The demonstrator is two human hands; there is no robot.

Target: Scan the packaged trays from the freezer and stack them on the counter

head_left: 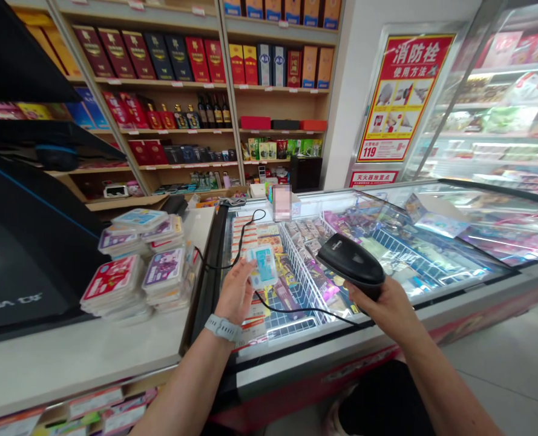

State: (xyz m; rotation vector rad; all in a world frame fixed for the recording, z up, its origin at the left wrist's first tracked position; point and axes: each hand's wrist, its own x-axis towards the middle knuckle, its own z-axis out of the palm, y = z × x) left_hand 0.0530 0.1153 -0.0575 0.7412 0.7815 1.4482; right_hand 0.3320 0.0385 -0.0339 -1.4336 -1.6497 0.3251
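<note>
My left hand [238, 292], with a pale watch on the wrist, grips a small flat clear plastic box with a blue label [263, 266] by its left edge. In my right hand [389, 306] is a black barcode scanner [353, 260], its head tilted toward the upper left and pointing roughly at the box. A gap separates scanner and box. The scanner's black cable [296, 310] runs across the freezer glass beneath both hands. Left of my left hand, stacks of similar boxes with red labels [113, 278] and purple labels [163, 269] sit on the white counter [114, 351].
Under my hands is a glass-topped chest freezer [432, 290] with wire baskets [305, 272] and packaged goods. A black checkout terminal [28, 242] stands at the left. Behind are shelves of boxed bottles [169, 57]. An opened carton [436, 215] lies on the glass at right.
</note>
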